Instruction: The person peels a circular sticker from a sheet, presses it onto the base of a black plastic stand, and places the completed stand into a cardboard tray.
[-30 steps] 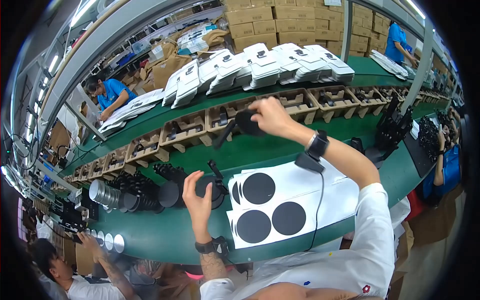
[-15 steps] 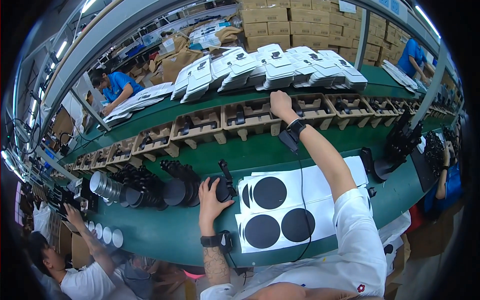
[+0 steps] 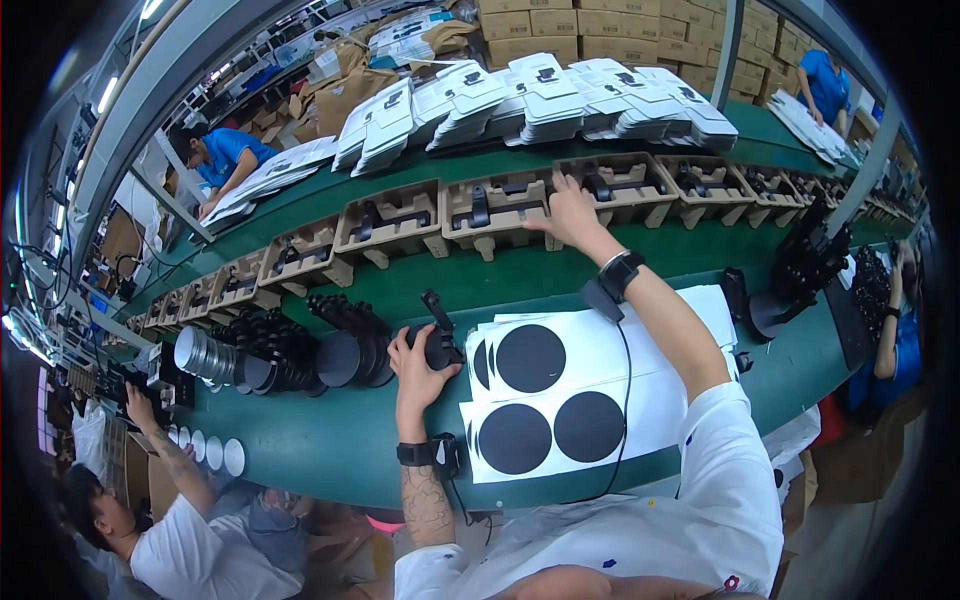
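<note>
My left hand (image 3: pixel 422 372) is wrapped round a black stand (image 3: pixel 437 345) with a round base and a short upright arm. It stays on the green bench, just left of the white sheets. Over the moulded brown trays, my right hand (image 3: pixel 578 218) has its thumb and fingers apart. The thumb is by the right end of one tray (image 3: pixel 492 232), and the fingers reach over the edge of the neighbouring tray (image 3: pixel 640 207). Both trays hold black parts. I see nothing between the right hand's fingers, though the fingertips are partly hidden.
White sheets with black discs (image 3: pixel 532 358) lie before me. Black round-based stands (image 3: pixel 345 358) and silver discs (image 3: pixel 198 352) are grouped at left; more black stands (image 3: pixel 805 265) stand at right. White printed cards (image 3: pixel 545 95) are stacked behind the trays. Co-workers work on both sides.
My right hand has gone from closed to spread, lifting its fingers at the joint between two trays. My left hand keeps its grip on the black stand. The whole view has shifted slightly.
</note>
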`<state>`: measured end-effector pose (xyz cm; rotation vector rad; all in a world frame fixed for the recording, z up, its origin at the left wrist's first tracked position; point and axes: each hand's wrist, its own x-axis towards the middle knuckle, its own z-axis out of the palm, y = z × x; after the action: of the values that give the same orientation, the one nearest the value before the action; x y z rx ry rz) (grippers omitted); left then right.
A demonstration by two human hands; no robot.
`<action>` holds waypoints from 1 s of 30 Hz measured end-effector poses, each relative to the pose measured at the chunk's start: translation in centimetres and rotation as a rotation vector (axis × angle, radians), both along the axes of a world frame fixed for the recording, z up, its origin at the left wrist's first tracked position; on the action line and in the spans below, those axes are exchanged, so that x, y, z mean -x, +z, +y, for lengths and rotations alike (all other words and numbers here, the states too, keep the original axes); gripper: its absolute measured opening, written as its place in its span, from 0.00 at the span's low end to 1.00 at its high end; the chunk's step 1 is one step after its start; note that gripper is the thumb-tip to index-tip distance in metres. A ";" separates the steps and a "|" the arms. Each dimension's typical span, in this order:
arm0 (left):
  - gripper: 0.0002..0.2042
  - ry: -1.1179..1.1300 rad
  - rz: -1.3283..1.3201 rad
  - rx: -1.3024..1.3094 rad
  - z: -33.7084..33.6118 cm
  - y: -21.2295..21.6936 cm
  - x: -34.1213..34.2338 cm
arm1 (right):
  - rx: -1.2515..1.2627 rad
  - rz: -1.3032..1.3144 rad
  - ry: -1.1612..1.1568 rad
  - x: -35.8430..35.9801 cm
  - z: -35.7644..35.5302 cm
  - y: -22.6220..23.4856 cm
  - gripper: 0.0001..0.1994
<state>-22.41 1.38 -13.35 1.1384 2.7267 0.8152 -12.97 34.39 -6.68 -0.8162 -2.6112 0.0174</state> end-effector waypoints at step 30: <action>0.35 -0.450 -0.424 -0.242 -0.5 4.8 -2.5 | 0.050 0.090 0.778 -5.5 -15.3 -3.5 0.15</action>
<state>-19.88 0.91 -8.54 1.3621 1.9716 1.1674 -7.42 19.04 -10.17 0.2206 -2.6735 0.3255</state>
